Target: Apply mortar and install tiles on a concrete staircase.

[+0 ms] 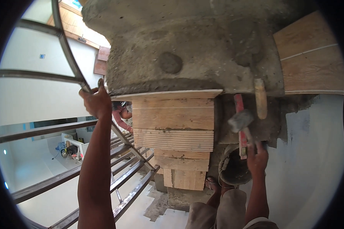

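My left hand is closed on the metal railing, by the left end of a thin upright tile along the step edge. In my right hand is a hammer with a blocky grey head, slightly blurred. Under the hammer lies a red spirit level, partly covered by its head and handle. A trowel with a wooden handle rests on the rough concrete step, its handle sticking out past the edge. One lump of wet mortar sits on that step.
Wood-look tiled steps descend toward me. A mortar bucket stands beside my right forearm and legs. Railing bars run down the left, over a lower floor level. Beyond them another person's sleeve shows. Larger wood-look tiles lie at upper right.
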Motion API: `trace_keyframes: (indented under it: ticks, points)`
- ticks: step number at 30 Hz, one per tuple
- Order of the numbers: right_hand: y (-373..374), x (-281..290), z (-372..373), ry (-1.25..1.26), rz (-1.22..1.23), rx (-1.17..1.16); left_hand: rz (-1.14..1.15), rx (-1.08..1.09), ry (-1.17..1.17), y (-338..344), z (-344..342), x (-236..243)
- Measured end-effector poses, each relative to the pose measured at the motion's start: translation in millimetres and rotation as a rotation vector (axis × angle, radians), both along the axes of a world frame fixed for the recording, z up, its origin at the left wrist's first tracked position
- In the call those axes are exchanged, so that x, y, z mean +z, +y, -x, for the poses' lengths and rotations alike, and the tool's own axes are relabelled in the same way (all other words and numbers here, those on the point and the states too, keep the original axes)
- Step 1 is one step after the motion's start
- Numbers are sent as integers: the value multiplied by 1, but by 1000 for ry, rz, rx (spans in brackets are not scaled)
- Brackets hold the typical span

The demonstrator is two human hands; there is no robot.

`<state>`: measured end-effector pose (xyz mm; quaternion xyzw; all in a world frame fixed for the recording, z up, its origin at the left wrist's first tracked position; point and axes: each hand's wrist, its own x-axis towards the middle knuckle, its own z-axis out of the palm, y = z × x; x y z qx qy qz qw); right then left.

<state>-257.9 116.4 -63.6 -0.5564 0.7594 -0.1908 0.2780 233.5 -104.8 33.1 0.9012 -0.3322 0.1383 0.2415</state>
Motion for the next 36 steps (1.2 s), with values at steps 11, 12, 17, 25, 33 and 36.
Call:
trace_keyframes:
  ticks: [11, 12, 17, 25, 33, 36]
  points:
    - [-15, -42, 17, 125, 231, 13, 41, -11, -36, 0, -12, -4]
    - [-18, -39, 9, 119, 228, 22, 37, -2, -41, -1, -9, -5]
    - [-50, -51, -15, 55, 151, -10, 25, -22, -60, -3, -5, -11]
    - [-19, -11, -36, 80, 109, 68, 77, -42, 37, -2, 9, -2]
    - [-44, 25, -198, -597, 636, 162, 87, -67, 25, 1, 1, -3]
    - [-72, -9, -252, -633, 805, 92, 58, -67, -5, 0, -5, -8]
